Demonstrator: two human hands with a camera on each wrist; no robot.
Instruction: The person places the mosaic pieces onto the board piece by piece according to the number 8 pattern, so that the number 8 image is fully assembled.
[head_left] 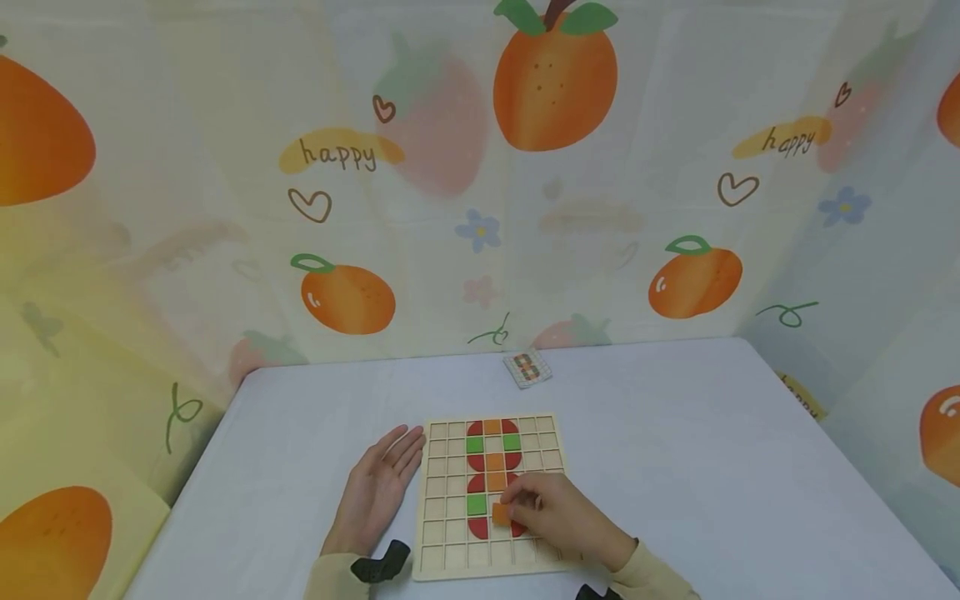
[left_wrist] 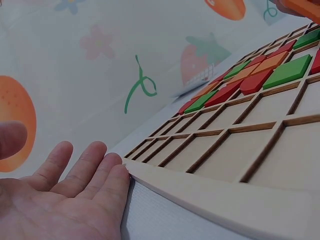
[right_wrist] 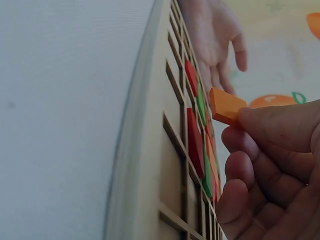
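A pale wooden grid board (head_left: 442,554) lies on the table, its middle columns filled with red, orange and green tiles. My right hand (head_left: 557,510) pinches an orange square tile (head_left: 501,514) between thumb and fingers over the lower part of the board. In the right wrist view that orange tile (right_wrist: 226,106) is tilted and held apart from the grid. My left hand (head_left: 380,486) lies beside the board's left edge, palm up with fingers extended. Its fingertips touch the board's rim (left_wrist: 150,175) in the left wrist view. A green tile (head_left: 476,504) sits left of the held tile.
A small stack of pattern cards (head_left: 527,367) lies at the back of the white table (head_left: 675,433). Behind it hangs a fruit-printed cloth (head_left: 420,250), which also covers both sides. Black wrist straps (head_left: 381,563) are worn on the forearms.
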